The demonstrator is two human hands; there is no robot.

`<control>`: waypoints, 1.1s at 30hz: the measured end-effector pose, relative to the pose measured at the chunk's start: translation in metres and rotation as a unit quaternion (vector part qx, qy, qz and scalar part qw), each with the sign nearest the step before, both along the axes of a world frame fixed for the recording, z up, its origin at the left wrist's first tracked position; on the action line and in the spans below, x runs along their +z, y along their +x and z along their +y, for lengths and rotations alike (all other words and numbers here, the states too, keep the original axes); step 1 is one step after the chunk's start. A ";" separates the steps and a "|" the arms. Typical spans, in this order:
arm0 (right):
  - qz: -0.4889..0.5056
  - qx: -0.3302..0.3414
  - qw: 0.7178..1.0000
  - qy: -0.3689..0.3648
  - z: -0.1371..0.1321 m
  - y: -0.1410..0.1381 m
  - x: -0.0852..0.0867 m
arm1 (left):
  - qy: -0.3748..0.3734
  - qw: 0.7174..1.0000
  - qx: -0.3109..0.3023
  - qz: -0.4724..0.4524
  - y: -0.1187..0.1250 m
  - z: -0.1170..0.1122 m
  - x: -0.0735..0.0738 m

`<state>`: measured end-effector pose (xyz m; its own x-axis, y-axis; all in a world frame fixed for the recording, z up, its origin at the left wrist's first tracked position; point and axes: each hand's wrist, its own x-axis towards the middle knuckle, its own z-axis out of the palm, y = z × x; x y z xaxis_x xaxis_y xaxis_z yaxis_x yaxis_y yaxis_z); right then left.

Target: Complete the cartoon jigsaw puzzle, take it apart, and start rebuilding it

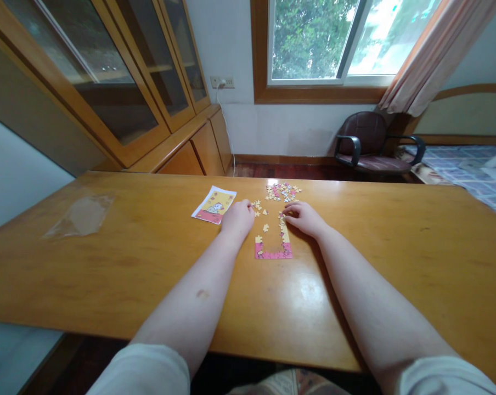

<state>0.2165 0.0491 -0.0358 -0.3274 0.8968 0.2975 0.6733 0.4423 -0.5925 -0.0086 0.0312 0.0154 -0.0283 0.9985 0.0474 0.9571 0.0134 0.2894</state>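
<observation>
On the table, a partly joined jigsaw puzzle (pixel 273 255) has a pink bottom edge and a yellow right side running upward. My right hand (pixel 305 218) is at the top of that right side, its fingers bent and pinched on a small puzzle piece (pixel 281 215). My left hand (pixel 238 217) rests left of the puzzle with its fingers curled together; what they hold, if anything, is hidden. Loose yellow pieces (pixel 257 206) lie by its fingertips, and a single yellow piece (pixel 265 227) lies inside the frame. Partly behind my left hand is a picture card (pixel 213 206) showing a white animal on yellow and pink.
A pile of mixed puzzle pieces (pixel 283 191) lies near the table's far edge. A clear plastic bag (pixel 83 215) is flat on the left of the wooden table (pixel 416 263). Beyond stand a glass-door cabinet (pixel 165 126) and an office chair (pixel 369 142).
</observation>
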 end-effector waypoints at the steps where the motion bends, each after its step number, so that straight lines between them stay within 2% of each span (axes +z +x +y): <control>1: -0.006 -0.001 1.000 0.001 -0.001 0.000 0.000 | -0.003 1.000 0.006 -0.003 -0.004 0.002 0.001; 8: -0.034 0.008 0.999 0.003 -0.003 0.001 0.002 | -0.061 0.998 -0.007 -0.012 -0.006 0.001 0.007; 14: -0.035 0.011 0.999 0.003 -0.002 0.002 0.001 | -0.060 0.998 -0.015 -0.001 -0.004 -0.001 0.008; 25: -0.022 0.007 1.000 0.002 -0.002 0.001 0.000 | -0.041 0.999 0.011 -0.013 -0.021 0.015 -0.010; 33: -0.019 0.007 1.000 0.005 0.000 0.002 -0.002 | -0.038 0.999 -0.005 -0.024 -0.024 0.016 -0.010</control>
